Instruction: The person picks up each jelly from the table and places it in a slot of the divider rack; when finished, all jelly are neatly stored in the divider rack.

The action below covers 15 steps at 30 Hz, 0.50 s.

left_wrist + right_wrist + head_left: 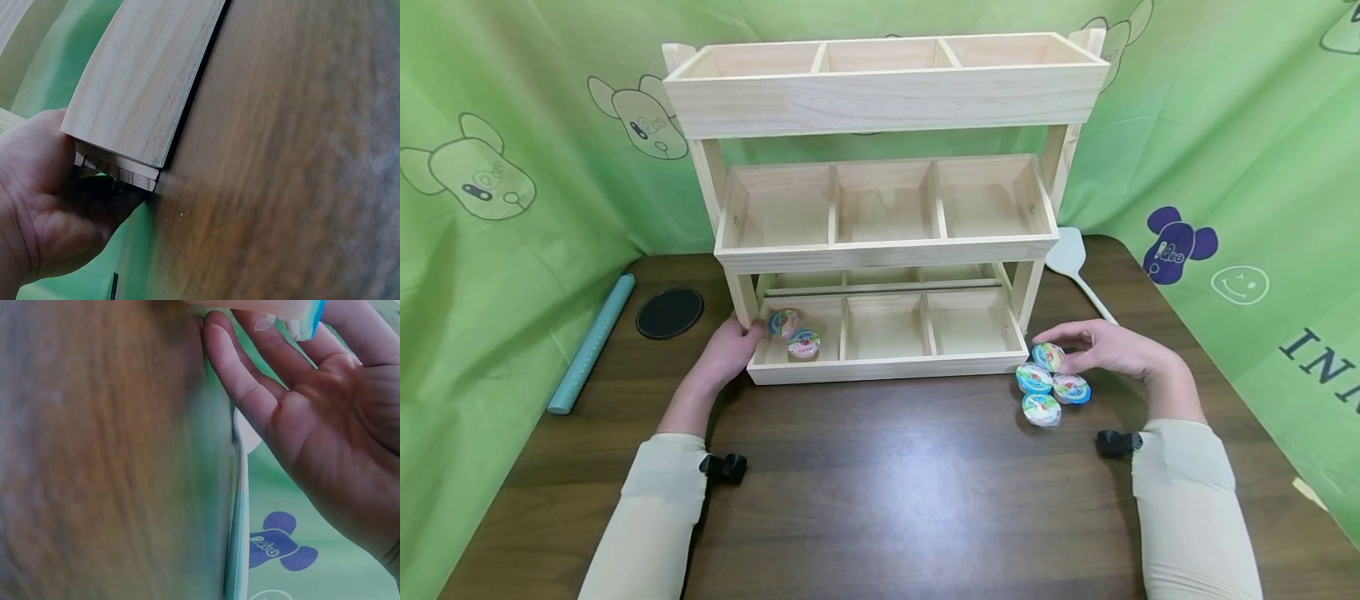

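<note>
A three-tier wooden rack [887, 258] stands on the table, each tier split into three compartments. My left hand [730, 352] grips the left end of its bottom tray, also seen from the side as a wooden tray [134, 81] in the left wrist view. Two small jelly cups with printed lids [803, 343] lie in the bottom-left compartment. At the rack's right front corner, my right hand [1105, 350] pinches a jelly cup [1048, 357] between thumb and fingers. Several more jelly cups [1034, 379] lie right beside it on the table. The right wrist view shows only the held cup's lower edge [309, 322].
A pale blue cylinder [592, 343] and a black round disc [670, 312] lie left of the rack. Behind my right hand is a light fly-swatter-like tool [1067, 252] with a long handle. Green printed cloth [1240, 167] surrounds the brown table [865, 483].
</note>
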Tool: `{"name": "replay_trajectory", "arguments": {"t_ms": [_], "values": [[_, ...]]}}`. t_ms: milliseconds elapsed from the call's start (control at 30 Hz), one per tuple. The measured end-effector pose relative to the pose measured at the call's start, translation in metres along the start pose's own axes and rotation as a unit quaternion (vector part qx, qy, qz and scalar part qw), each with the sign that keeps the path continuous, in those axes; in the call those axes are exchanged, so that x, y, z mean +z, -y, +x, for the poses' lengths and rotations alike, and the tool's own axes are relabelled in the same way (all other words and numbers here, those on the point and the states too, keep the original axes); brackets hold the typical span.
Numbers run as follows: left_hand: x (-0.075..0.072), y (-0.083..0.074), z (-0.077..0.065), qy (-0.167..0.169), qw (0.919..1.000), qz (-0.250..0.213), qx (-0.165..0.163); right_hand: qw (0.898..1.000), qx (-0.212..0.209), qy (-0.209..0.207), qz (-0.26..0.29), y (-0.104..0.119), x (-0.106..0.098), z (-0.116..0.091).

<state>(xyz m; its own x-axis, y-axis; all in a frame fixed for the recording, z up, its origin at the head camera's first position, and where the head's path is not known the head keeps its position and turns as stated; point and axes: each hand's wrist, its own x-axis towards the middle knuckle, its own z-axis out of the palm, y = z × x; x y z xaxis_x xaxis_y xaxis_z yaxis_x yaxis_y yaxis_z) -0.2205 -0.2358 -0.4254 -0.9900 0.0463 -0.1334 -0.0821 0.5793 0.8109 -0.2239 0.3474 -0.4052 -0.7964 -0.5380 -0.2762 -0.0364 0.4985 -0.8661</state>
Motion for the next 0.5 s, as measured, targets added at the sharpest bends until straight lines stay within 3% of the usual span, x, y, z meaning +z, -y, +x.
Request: {"name": "replay_trajectory", "arguments": {"t_ms": [300,500], "values": [[0.0005,0.0004,0.0007,-0.002,1.0,-0.002,-0.001,0.996,-0.003,-0.051,-0.077,0.0061,0.0,-0.0002],[0.0002,0.0004,0.0004,0.002,1.0,-0.005,-0.003,0.997,-0.009,-0.037,-0.062,0.0067,-0.0007,0.0007]]}}
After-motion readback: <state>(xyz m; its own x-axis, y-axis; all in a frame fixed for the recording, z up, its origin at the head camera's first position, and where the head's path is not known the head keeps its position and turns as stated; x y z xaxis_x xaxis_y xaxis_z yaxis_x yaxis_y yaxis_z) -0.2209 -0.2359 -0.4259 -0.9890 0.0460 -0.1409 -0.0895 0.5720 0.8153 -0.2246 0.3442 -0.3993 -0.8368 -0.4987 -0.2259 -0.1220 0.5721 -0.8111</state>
